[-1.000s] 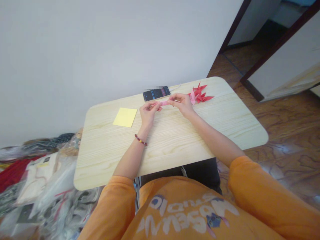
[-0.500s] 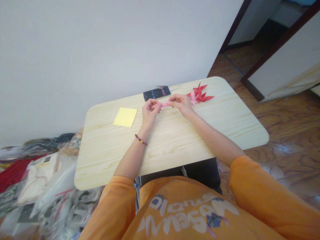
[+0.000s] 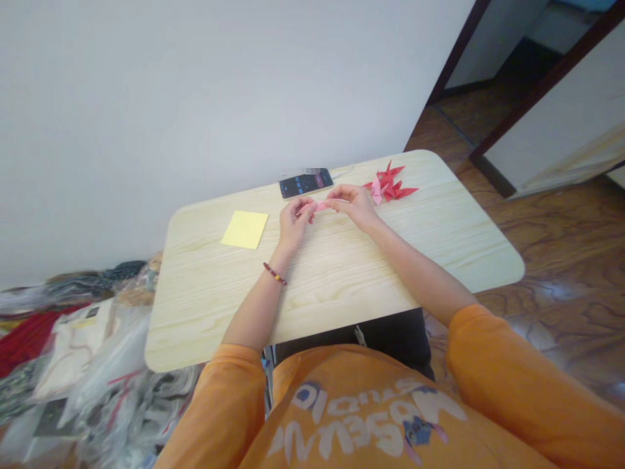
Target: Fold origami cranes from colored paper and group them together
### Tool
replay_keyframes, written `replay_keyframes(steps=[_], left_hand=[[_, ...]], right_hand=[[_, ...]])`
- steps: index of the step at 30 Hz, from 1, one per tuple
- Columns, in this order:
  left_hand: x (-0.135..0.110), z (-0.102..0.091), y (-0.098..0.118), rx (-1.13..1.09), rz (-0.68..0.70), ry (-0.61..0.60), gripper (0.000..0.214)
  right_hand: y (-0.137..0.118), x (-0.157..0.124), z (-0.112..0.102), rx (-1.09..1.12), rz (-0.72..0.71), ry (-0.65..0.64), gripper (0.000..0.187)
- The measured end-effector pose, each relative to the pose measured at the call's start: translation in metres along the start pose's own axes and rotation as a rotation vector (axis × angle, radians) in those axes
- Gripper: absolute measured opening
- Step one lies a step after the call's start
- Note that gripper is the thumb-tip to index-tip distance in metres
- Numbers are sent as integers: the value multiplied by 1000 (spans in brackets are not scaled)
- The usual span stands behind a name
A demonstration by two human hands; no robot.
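A small folded piece of pink paper (image 3: 321, 206) is pinched between both hands over the far half of the table. My left hand (image 3: 293, 220) grips its left end with thumb and fingers closed. On the other end, my right hand (image 3: 355, 205) pinches it the same way, so much of the paper is hidden by fingertips. Just right of my right hand lie folded red paper figures (image 3: 393, 187), with a pink folded paper figure (image 3: 376, 190) among them. To the left of my left hand is a square of yellow paper (image 3: 245, 229).
A phone (image 3: 306, 183) with a lit screen lies behind my hands, a white cable (image 3: 344, 172) beside it. The pale wood table (image 3: 209, 306) has rounded corners and stands by a white wall. Bagged clothes (image 3: 112, 365) are heaped at the left.
My hands have drawn very slightly closer together, and less of the pink paper shows between them. The things on the table stay where they were.
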State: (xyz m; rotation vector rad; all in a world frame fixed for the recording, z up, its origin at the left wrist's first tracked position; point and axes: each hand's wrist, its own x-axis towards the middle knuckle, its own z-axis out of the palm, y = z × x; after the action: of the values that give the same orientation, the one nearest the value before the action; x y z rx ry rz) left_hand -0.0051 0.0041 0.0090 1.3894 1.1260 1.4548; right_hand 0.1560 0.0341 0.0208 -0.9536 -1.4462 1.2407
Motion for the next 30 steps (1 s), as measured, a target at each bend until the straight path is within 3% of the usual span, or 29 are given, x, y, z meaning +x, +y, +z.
replay_keyframes(steps=[11,21,30], left_hand=[[-2,1,7,25,-15,-24,22],[0,-4,-2,104,10,-74,21],[-1,-6,-1,157,-10,83,20]], right_hand=[[-5,-4,3,-65,-38,-16,20],[-5,-3,-1,-88,-20,-58,21],[-6,0,0,53,60,-61,23]])
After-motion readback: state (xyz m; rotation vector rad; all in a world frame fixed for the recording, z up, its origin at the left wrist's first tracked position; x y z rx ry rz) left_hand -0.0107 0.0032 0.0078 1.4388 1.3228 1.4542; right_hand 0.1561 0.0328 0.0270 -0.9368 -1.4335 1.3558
